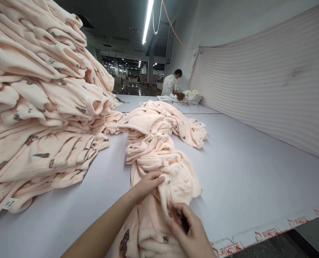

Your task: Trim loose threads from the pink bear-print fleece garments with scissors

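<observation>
A heap of peach fleece garments (159,150) with small brown prints lies along the white table (245,172) in front of me. My left hand (148,184) rests on the nearest garment, fingers curled and pinching a fold of the fleece. My right hand (188,229) is lower, at the front edge, its fingers closed round the same garment's cloth and a small dark thing I cannot make out.
A tall stack of folded peach garments (38,107) fills the left side. A striped fabric wall (269,82) runs along the right. Far back a person (171,84) bends over piles of folded cloth (187,97). The table's front edge (269,231) carries red printed tape.
</observation>
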Action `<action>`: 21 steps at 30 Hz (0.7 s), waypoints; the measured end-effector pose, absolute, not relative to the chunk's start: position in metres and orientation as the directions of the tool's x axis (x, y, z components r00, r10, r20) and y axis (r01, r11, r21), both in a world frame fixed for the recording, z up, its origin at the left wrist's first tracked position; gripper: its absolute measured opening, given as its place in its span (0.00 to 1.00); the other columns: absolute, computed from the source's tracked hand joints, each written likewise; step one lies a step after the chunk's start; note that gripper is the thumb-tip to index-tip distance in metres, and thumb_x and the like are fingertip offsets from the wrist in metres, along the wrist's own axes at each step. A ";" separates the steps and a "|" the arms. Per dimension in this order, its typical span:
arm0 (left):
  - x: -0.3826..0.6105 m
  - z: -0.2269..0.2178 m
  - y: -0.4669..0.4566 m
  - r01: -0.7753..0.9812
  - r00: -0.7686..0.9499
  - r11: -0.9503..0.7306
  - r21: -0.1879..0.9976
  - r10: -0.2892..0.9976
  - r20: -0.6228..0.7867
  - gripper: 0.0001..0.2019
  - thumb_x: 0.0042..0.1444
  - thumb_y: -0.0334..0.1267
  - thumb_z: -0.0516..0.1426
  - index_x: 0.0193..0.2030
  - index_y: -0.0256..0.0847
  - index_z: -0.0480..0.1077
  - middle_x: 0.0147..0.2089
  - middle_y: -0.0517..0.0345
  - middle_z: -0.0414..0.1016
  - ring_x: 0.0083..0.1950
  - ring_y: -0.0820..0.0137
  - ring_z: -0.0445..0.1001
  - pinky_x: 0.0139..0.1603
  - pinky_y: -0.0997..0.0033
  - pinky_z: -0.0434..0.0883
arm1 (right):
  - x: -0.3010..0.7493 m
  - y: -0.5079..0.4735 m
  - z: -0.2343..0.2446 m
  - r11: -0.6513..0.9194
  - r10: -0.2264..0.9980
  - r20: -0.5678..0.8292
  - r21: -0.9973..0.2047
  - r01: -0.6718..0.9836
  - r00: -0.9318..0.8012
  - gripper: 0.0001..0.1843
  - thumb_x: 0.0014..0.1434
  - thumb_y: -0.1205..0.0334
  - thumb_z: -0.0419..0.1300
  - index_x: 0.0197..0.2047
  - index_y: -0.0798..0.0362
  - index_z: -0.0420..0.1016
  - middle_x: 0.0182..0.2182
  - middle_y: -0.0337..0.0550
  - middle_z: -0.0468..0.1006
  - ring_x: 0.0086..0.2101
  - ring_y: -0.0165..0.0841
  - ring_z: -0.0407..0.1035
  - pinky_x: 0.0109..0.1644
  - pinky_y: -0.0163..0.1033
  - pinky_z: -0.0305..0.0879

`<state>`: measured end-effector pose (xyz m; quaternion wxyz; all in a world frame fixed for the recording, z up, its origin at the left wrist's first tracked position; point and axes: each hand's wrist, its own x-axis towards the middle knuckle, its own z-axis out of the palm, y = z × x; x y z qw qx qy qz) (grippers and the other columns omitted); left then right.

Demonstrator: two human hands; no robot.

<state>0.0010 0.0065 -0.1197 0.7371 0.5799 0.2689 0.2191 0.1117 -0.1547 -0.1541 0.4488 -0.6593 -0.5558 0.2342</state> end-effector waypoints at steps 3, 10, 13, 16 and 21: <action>0.004 -0.126 0.009 -0.004 0.769 0.249 0.969 0.620 -0.156 0.10 0.52 0.42 0.58 0.34 0.37 0.75 0.34 0.57 0.74 0.41 0.64 0.71 0.46 0.65 0.67 | 0.095 -0.154 -0.168 -0.007 0.980 0.112 -0.806 0.592 0.165 0.08 0.48 0.69 0.61 0.34 0.51 0.72 0.30 0.38 0.74 0.33 0.35 0.68 0.36 0.34 0.62; -0.069 -0.123 -0.040 0.242 0.437 -0.128 0.962 0.899 0.010 0.10 0.57 0.45 0.54 0.38 0.42 0.69 0.32 0.61 0.69 0.35 0.69 0.67 0.38 0.72 0.64 | 0.099 -0.140 -0.167 0.056 0.971 0.141 -0.919 0.390 0.194 0.06 0.57 0.63 0.53 0.28 0.52 0.66 0.23 0.34 0.63 0.26 0.30 0.59 0.30 0.32 0.56; -0.080 -0.135 -0.069 0.348 0.584 -0.172 0.921 0.809 -0.069 0.11 0.52 0.46 0.58 0.36 0.41 0.69 0.29 0.62 0.69 0.30 0.69 0.66 0.31 0.73 0.62 | 0.099 -0.141 -0.158 0.021 0.983 0.080 -0.945 0.326 0.167 0.08 0.58 0.59 0.55 0.31 0.53 0.69 0.22 0.33 0.63 0.24 0.28 0.58 0.28 0.31 0.55; -0.068 -0.149 -0.081 0.123 0.620 -0.038 0.992 0.784 -0.047 0.10 0.53 0.44 0.58 0.37 0.40 0.69 0.34 0.58 0.73 0.36 0.67 0.69 0.37 0.71 0.64 | 0.099 -0.144 -0.149 0.032 0.987 0.091 -0.920 0.390 0.132 0.04 0.56 0.63 0.56 0.35 0.53 0.72 0.25 0.36 0.69 0.26 0.30 0.63 0.31 0.32 0.60; -0.054 -0.161 -0.078 -0.306 0.637 0.318 0.897 0.769 -0.055 0.08 0.54 0.43 0.59 0.37 0.42 0.70 0.34 0.60 0.73 0.38 0.70 0.70 0.41 0.72 0.63 | 0.111 -0.152 -0.137 0.140 0.969 0.234 -0.780 0.610 0.076 0.13 0.57 0.63 0.58 0.47 0.49 0.72 0.39 0.43 0.76 0.38 0.35 0.72 0.41 0.33 0.67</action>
